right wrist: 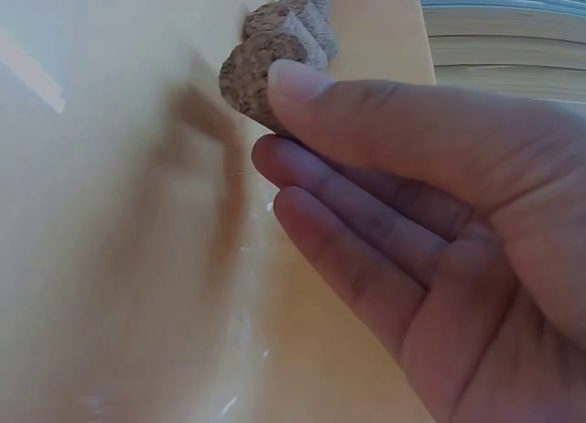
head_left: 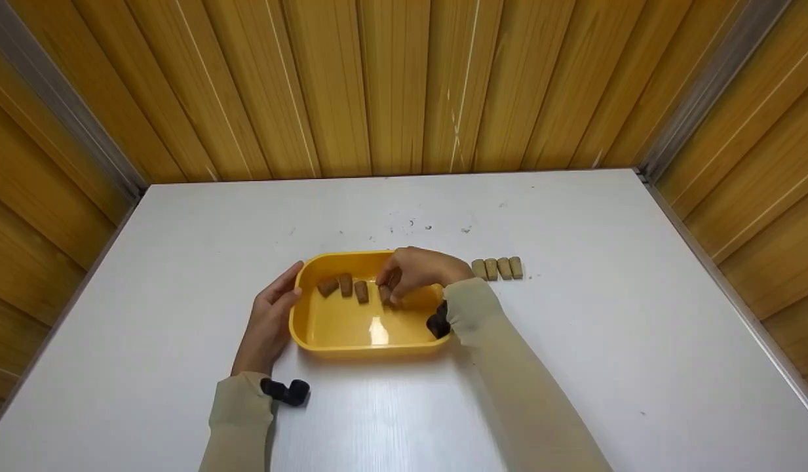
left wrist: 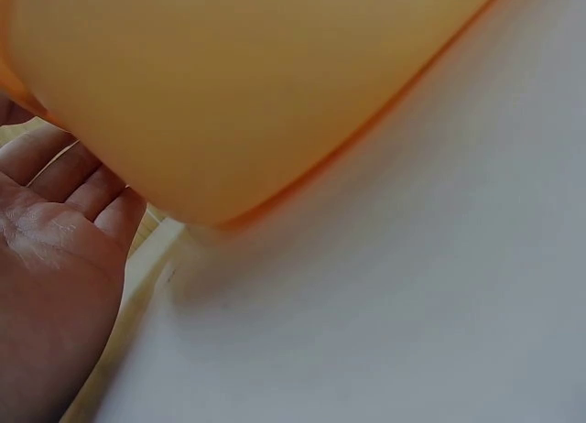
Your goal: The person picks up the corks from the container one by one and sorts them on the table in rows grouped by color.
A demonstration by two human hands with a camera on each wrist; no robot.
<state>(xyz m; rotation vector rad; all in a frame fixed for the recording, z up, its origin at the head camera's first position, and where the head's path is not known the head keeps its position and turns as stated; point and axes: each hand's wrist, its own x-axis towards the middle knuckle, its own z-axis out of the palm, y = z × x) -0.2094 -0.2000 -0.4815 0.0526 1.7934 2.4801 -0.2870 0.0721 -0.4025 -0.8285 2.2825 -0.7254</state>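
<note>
Near the yellow tray's (head_left: 371, 351) far edge, right hand (head_left: 422, 267) pinches a tapered cork (right wrist: 256, 70); left hand (head_left: 267, 321), fingers extended, should steady the left edge.

Eight corks (head_left: 345, 285) in view (four outside), one tray (head_left: 338, 326)

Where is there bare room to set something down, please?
Bare table lies between the left hand and the left edge, and between the four pale corks and the right edge. In the tray, bare floor lies between the brown corks and near side. Its far half is crowded with those corks and the right hand.
</note>
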